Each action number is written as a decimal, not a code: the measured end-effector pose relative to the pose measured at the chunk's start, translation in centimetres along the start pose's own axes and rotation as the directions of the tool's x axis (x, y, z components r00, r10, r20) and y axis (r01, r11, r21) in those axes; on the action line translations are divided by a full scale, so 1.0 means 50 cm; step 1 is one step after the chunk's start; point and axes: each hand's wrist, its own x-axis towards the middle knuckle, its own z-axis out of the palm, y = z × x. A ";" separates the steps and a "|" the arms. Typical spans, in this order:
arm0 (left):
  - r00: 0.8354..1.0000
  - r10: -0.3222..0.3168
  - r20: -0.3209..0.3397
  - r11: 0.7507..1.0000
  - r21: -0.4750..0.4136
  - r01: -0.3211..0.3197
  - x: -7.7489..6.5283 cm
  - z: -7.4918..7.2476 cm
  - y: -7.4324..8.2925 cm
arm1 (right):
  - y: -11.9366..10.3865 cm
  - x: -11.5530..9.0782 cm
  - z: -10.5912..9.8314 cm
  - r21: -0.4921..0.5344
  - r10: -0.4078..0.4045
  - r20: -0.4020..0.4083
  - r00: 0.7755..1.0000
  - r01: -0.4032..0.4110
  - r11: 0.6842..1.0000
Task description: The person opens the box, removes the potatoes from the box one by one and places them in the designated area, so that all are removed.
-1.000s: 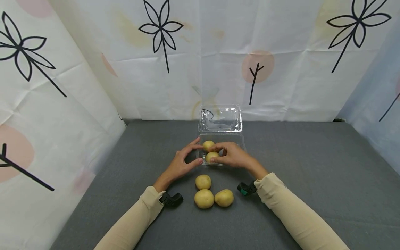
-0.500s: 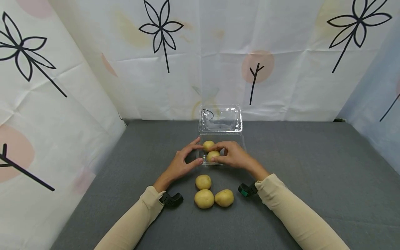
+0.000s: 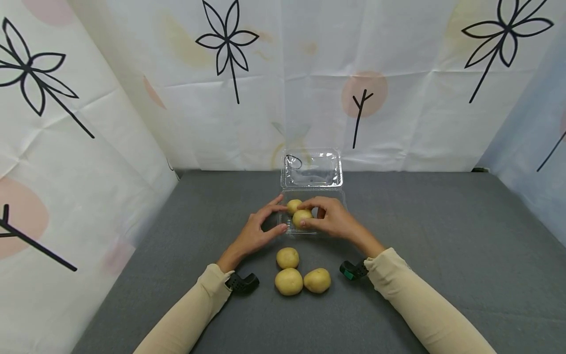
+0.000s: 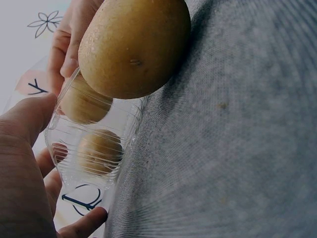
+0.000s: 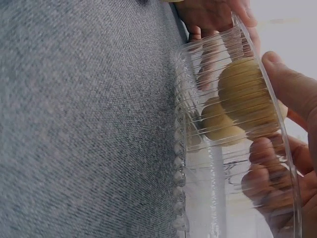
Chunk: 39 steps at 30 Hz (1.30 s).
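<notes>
A clear plastic clamshell container (image 3: 338, 196) stands with its lid (image 3: 315, 169) raised at the back. My right hand (image 3: 333, 219) pinches a yellow potato (image 3: 301, 219) between thumb and fingers, over the front left of the base. Behind it, a second potato (image 3: 292, 205) sits inside at the left wall. At that same side is my left hand (image 3: 254, 231), its fingers extended and spread along the wall and its thumb (image 4: 37, 111) at the front corner rim. Through the ribbed wall in the right wrist view, the pinched potato (image 5: 242, 89) overlaps the other one (image 5: 218, 126).
Three potatoes lie close together on the grey cloth in front of the container: one nearer it (image 3: 288, 257), one below that (image 3: 289, 282), and one to the right (image 3: 317, 280). A white patterned curtain (image 3: 398, 123) hangs behind the table.
My right hand has shifted slightly up and to the right, and the pinched potato has moved with it, now covering more of the one behind. The left hand has stayed in place.
</notes>
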 end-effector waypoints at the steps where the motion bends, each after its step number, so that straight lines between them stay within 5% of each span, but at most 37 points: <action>1: 1.000 0.001 -0.001 1.000 0.003 -0.001 0.000 0.000 0.000 | -0.001 -0.001 -0.001 0.004 0.000 -0.006 1.000 0.000 1.000; 21: 1.000 -0.007 -0.004 1.000 0.007 0.007 -0.003 -0.005 0.002 | -0.014 -0.059 -0.024 0.095 -0.018 -0.137 0.990 0.031 0.995; 39: 1.000 -0.014 -0.005 1.000 0.019 0.014 0.000 -0.001 0.001 | -0.029 -0.090 -0.029 0.080 -0.065 -0.149 0.987 0.078 0.994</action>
